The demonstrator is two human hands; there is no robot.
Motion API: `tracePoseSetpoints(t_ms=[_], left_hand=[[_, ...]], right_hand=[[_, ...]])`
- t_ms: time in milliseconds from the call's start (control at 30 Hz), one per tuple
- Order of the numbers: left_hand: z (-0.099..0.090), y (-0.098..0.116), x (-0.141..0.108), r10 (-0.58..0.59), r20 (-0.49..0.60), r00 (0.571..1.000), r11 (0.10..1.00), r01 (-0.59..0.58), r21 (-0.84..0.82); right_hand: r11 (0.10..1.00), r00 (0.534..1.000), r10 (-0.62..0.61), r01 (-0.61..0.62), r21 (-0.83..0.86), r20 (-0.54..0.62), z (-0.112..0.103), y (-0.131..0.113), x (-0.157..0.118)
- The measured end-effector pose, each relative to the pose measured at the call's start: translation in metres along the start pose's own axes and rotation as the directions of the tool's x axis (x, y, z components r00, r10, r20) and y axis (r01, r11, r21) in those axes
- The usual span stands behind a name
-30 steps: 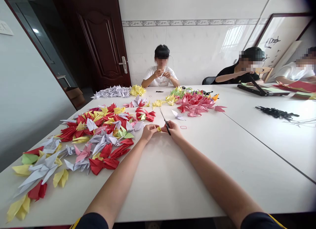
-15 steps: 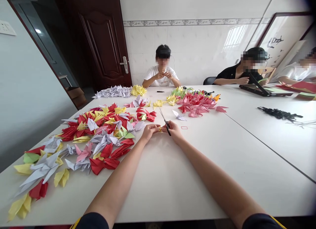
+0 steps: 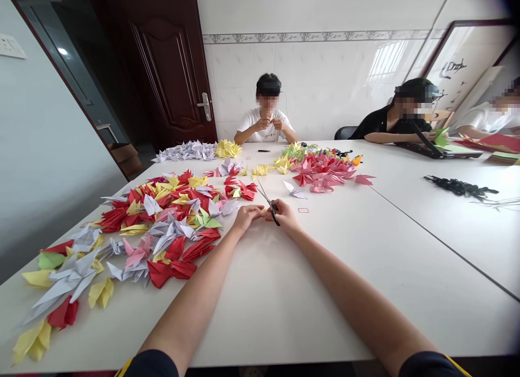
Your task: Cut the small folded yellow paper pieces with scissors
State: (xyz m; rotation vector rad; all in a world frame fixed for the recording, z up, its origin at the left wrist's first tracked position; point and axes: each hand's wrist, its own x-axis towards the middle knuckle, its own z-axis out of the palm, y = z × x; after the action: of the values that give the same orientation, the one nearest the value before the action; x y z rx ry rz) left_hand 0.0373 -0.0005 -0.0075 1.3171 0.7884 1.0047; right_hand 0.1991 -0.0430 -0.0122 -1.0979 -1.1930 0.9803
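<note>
My right hand (image 3: 286,218) is closed around black-handled scissors (image 3: 264,193), whose parted blades point up and to the left. My left hand (image 3: 247,218) pinches a small yellow thing (image 3: 265,211), mostly hidden by fingers and too small to name. The fingertips of my right hand come up to it as well. Left of my hands spreads a large heap of folded paper cranes (image 3: 162,203) in red, yellow, white, pink and green. A single white folded crane (image 3: 295,190) lies just beyond my right hand.
Farther off are a white crane pile (image 3: 186,151), a yellow pile (image 3: 228,148) and a pink and red pile (image 3: 325,171). Black cords (image 3: 461,187) lie at right, near a paper trimmer (image 3: 441,149). Several people sit around the white table (image 3: 260,312).
The scissors have tilted farther left, and their blades look wider apart. My hands stay nearly in place. At the trimmer, the person in black has leaned in and raised green paper.
</note>
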Motion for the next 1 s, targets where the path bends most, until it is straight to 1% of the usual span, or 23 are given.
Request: tracePoseSetpoints(t_ms=[67, 200, 367, 500, 600, 733, 1000], left_hand=[[0.0013, 0.0016, -0.0014, 0.003, 0.014, 1.000, 1.000, -0.003, 0.023], [0.0026, 0.0024, -0.0028, 0.017, -0.005, 1.000, 0.999, -0.016, 0.046], [0.0029, 0.0028, -0.0034, 0.005, -0.085, 0.996, 1.000, -0.007, -0.028], [0.0040, 0.0041, -0.0043, 0.020, -0.116, 0.993, 0.998, -0.026, -0.050], [0.0049, 0.0030, -0.0041, 0.066, -0.143, 0.988, 0.998, -0.065, 0.011], [0.0056, -0.0013, -0.0020, 0.137, -0.115, 0.984, 0.988, -0.126, 0.093], [0.0060, -0.0045, 0.0007, 0.078, -0.139, 0.987, 0.968, -0.042, 0.247]], right_hand=[[0.999, 1.000, -0.011, 0.010, 0.038, 0.026, -0.0010, 0.0035, 0.0018], [0.993, 0.999, 0.005, -0.011, 0.117, 0.046, -0.0032, 0.0066, 0.0041], [0.984, 0.998, 0.007, -0.017, 0.175, 0.055, -0.0047, 0.0034, 0.0029], [0.981, 0.998, 0.007, -0.018, 0.192, 0.059, -0.0050, 0.0026, 0.0025], [0.982, 0.999, -0.004, -0.006, 0.186, 0.048, -0.0049, 0.0033, 0.0025], [0.987, 0.999, -0.014, 0.006, 0.158, 0.053, -0.0043, 0.0030, 0.0020], [0.998, 0.999, -0.035, 0.033, 0.059, 0.041, -0.0022, 0.0020, 0.0021]])
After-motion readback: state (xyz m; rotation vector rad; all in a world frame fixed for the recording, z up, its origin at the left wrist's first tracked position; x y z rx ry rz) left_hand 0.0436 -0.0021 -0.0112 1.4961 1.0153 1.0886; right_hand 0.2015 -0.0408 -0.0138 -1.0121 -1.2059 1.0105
